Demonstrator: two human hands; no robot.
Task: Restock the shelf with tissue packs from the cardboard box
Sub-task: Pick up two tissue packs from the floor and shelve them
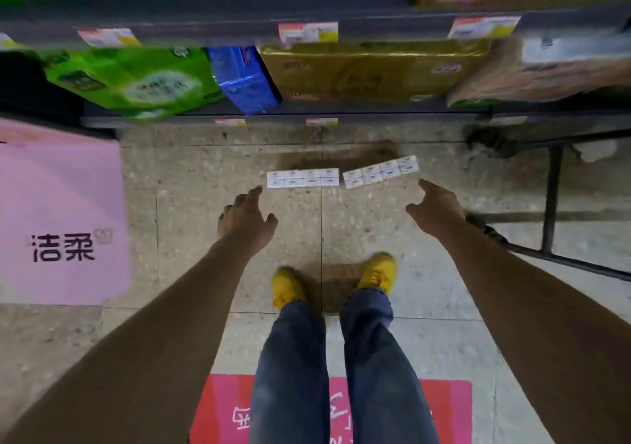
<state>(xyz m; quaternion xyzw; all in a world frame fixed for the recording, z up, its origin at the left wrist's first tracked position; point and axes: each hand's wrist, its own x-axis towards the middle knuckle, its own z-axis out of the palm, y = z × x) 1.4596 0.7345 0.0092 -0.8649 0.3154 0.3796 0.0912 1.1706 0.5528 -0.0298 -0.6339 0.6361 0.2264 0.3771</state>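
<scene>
We see both arms stretched down toward the floor: the left hand (246, 219) is spread, fingers loosely curled and holding nothing, and the right hand (435, 206) is likewise empty, its forefinger extended toward the packs. Just beyond the fingertips two white tissue packs lie on the tiled floor (191, 211), the left tissue pack (303, 178) lying square and the right tissue pack (381, 171) skewed, its far end angled toward the shelf; the two lie end to end, near each other and apparently not quite touching. Neither hand touches a pack. We judge the step in hand to be the pickup, one pack per hand (or both gathered together). The next move calls for closing each hand over a pack, then lifting toward the lower shelf (273, 117), where green, blue and gold packages already stand. A pink cardboard box (61, 211) sits at the left; whether it is the source box we cannot tell. The yellow shoes (377, 271) stand just behind the hands.
</scene>
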